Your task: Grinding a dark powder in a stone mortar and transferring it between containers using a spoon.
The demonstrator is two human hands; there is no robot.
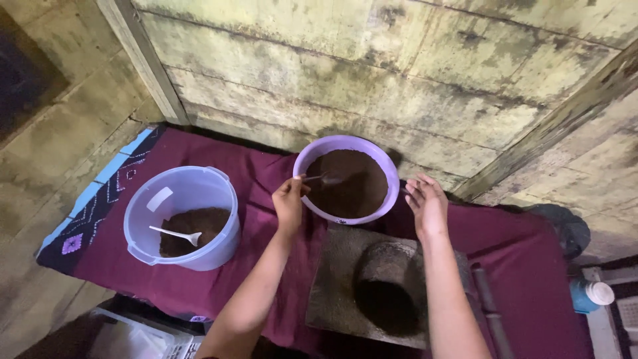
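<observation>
A purple bowl (380, 163) full of dark brown powder sits on a maroon cloth (266, 179) against the wall. My left hand (290, 199) is shut on a spoon (325, 177) whose bowl dips into the powder at the bowl's left side. My right hand (426, 203) rests with fingers spread beside the bowl's right rim, touching or nearly touching it. Below both hands stands a stone mortar (389, 286) with a dark hollow, on a square stone base.
At the left, a translucent lilac bucket (183, 216) holds brown powder and a white spoon (178, 233). A patterned cloth border (100, 199) lies at the far left. A blue bottle with a white cap (591, 294) stands at the right. Weathered wooden planks form the wall.
</observation>
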